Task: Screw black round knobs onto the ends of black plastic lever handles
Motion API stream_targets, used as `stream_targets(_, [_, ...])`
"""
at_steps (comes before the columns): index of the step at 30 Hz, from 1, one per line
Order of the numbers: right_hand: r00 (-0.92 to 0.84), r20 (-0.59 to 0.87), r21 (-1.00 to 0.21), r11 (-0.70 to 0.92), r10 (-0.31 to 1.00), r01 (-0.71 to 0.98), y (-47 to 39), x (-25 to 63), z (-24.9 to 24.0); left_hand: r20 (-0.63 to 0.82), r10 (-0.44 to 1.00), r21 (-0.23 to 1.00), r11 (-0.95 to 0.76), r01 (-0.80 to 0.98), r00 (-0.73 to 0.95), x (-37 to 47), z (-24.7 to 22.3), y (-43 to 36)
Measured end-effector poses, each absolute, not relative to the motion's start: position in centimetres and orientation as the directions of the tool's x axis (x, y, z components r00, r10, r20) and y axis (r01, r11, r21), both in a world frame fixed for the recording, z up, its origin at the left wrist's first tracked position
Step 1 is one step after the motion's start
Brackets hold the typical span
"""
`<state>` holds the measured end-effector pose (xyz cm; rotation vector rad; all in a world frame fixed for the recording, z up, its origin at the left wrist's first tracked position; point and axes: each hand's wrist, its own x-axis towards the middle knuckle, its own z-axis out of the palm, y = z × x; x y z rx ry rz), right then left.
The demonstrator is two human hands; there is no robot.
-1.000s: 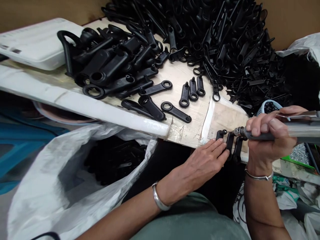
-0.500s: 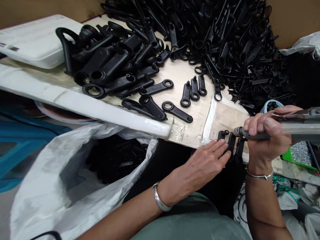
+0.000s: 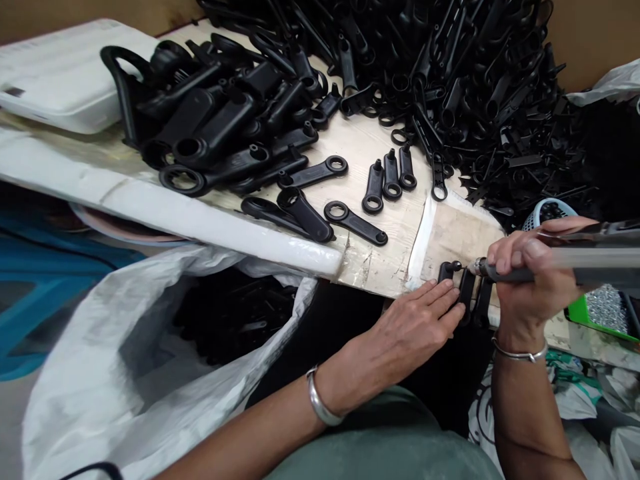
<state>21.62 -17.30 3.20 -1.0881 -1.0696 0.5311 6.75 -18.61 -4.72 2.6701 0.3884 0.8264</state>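
Note:
My left hand [image 3: 417,327] rests over a small black crank-shaped part [image 3: 446,271] at the table's front edge, its fingers together and pressing on it. Two similar black parts [image 3: 466,293] lie just right of that one, side by side. In my right hand [image 3: 537,267] is an electric screwdriver [image 3: 600,267], held level with its tip pointing left at the peg end of the part under my left fingers. Beneath lies a worn board with white tape [image 3: 420,243]. Three black cranks [image 3: 391,183] stand in a row farther back.
Large heaps of black parts [image 3: 450,80] cover the back. At left sit a white case [image 3: 75,73] and bigger cranks [image 3: 215,127]. A white sack [image 3: 90,373] hangs open below. Right are a blue basket [image 3: 537,213] and a green tray of screws [image 3: 577,312].
The view has shifted slightly. The screwdriver's tip sits marginally farther from the peg end; both hands keep nearly the same place and hold.

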Motion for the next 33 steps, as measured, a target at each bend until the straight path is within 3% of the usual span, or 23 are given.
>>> stream_targets(3, [0.474, 0.52, -0.842, 0.52, 0.711, 0.143, -17.5, 22.1, 2.7, 0.51, 0.337, 0.381, -0.913, 0.144, 0.791, 6.7, -4.8, -18.6])
stream_targets(8, [0.421, 0.562, -0.827, 0.494, 0.712, 0.269, -17.8, 22.6, 3.9, 0.504, 0.356, 0.411, -0.9, 0.144, 0.787, 6.7, -5.1, -18.6])
stream_targets(13, [0.352, 0.646, -0.762, 0.605, 0.677, 0.233, -17.6, 21.7, 5.0, 0.515, 0.361, 0.416, -0.898, 0.141, 0.778, 6.7, -5.2, -18.7])
stream_targets(33, [0.308, 0.518, -0.854, 0.465, 0.798, 0.234, -17.3, 21.8, 4.3, 0.515, 0.367, 0.427, -0.893, 0.14, 0.775, 6.8, -5.1, -18.7])
